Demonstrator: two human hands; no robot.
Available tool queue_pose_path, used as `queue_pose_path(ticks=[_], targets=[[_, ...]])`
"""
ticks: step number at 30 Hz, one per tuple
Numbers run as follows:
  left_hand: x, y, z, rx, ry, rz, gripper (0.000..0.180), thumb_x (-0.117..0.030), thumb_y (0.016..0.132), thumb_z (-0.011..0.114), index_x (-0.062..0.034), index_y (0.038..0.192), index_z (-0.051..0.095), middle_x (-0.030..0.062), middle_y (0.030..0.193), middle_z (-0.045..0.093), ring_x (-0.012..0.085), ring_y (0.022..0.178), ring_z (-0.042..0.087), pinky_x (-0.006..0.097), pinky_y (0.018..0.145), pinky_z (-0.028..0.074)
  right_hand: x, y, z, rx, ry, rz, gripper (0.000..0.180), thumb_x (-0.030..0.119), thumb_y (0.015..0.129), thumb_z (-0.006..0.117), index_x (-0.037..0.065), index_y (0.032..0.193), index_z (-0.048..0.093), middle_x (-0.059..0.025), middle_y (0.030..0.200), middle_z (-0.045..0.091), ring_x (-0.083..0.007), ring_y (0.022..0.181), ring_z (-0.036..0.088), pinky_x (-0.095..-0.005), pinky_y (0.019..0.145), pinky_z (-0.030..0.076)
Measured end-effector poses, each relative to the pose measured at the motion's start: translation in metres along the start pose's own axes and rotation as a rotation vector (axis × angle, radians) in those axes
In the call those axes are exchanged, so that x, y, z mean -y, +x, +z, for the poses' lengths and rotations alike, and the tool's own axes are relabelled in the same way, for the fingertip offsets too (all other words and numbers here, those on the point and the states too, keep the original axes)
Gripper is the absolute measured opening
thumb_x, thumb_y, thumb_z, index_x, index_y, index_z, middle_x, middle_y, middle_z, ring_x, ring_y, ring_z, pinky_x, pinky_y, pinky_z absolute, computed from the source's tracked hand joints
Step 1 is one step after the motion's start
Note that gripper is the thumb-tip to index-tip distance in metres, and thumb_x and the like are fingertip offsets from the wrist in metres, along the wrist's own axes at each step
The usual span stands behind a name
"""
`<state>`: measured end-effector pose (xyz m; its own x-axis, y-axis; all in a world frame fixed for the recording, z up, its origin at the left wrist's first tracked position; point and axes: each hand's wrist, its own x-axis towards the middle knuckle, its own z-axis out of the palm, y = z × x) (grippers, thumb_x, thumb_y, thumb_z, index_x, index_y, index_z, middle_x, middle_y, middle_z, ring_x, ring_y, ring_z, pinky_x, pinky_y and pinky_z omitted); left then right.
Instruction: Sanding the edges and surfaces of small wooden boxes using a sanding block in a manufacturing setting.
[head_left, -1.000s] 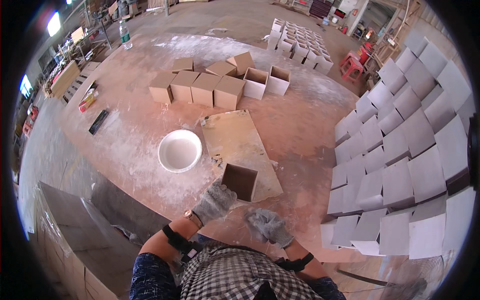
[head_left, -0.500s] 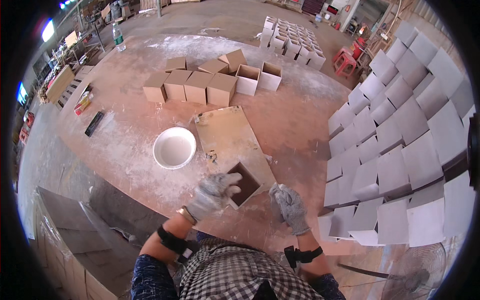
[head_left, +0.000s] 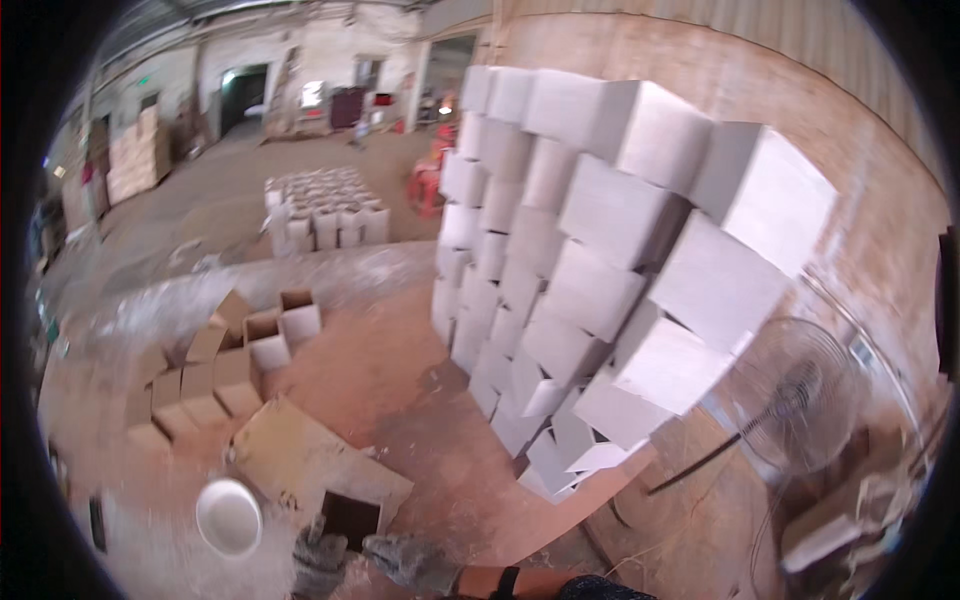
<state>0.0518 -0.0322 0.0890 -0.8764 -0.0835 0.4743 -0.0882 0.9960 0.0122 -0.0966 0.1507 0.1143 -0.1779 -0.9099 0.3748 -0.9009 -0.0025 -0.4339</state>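
Note:
An open box (head_left: 352, 517) with a dark inside stands at the near edge of a stained board (head_left: 290, 440). My left hand (head_left: 318, 562), in a grey knitted glove, is at the box's near left side, its fingers closed on the wall there. My right hand (head_left: 412, 563), gloved alike, lies at the near right corner of the box with its fingers drawn together. Whatever they pinch is hidden by blur. To the left of the board stands a white bowl (head_left: 230, 518).
Brown boxes (head_left: 198, 390) and white-sided boxes (head_left: 270, 350) stand beyond the board. A tall stack of pale boxes (head_left: 600, 270) rises on the right, with a fan (head_left: 795, 395) beside it. More boxes (head_left: 325, 215) stand farther off, near red stools (head_left: 427, 185).
My view has swung up and to the right, so the table and hands sit lower left. My right hand has come in close to the box.

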Motion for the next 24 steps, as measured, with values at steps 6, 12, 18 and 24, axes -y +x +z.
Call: queue_pose_path(ticks=[6, 12, 18, 24], targets=[[0.001, -0.003, 0.046, -0.082, -0.09, -0.002, 0.031, -0.043, 0.077, 0.06, -0.0172, 0.093, 0.062, 0.0052, 0.096, 0.06, 0.0312, 0.119, 0.049, 0.048, 0.083, 0.042, -0.034, 0.026, -0.03, -0.067, -0.046, 0.116, 0.027, 0.023, 0.089, 0.055, 0.011, 0.113, 0.062, -0.0102, 0.094, 0.066, -0.0277, 0.082, 0.063, -0.0383, 0.068, 0.05], [0.032, -0.022, 0.094, -0.086, 0.075, 0.096, 0.027, -0.042, 0.066, 0.065, -0.016, 0.07, 0.06, 0.0068, 0.075, 0.059, 0.0352, 0.11, 0.056, 0.052, 0.074, 0.046, 0.0, 0.031, -0.027, -0.127, -0.032, 0.286, 0.023, 0.03, 0.089, 0.055, 0.015, 0.106, 0.062, -0.0083, 0.086, 0.066, -0.0301, 0.071, 0.063, -0.0404, 0.063, 0.05], [0.014, -0.003, 0.055, -0.102, 0.018, 0.1, 0.03, -0.043, 0.066, 0.063, -0.0148, 0.077, 0.062, 0.0101, 0.081, 0.057, 0.0386, 0.112, 0.052, 0.055, 0.083, 0.043, 0.07, 0.005, -0.074, 0.464, 0.244, 0.669, 0.03, 0.028, 0.092, 0.053, 0.01, 0.115, 0.058, -0.0113, 0.1, 0.065, -0.0275, 0.079, 0.065, -0.0394, 0.072, 0.052], [-0.003, 0.028, -0.004, 0.097, -0.069, 0.307, 0.042, -0.033, 0.07, 0.061, -0.0023, 0.099, 0.061, 0.0159, 0.085, 0.059, 0.0397, 0.105, 0.053, 0.055, 0.098, 0.033, 0.053, -0.081, -0.051, -0.123, 0.538, 0.358, 0.035, 0.019, 0.093, 0.053, -0.002, 0.121, 0.054, -0.0114, 0.13, 0.054, -0.0231, 0.119, 0.053, -0.0321, 0.102, 0.042]])
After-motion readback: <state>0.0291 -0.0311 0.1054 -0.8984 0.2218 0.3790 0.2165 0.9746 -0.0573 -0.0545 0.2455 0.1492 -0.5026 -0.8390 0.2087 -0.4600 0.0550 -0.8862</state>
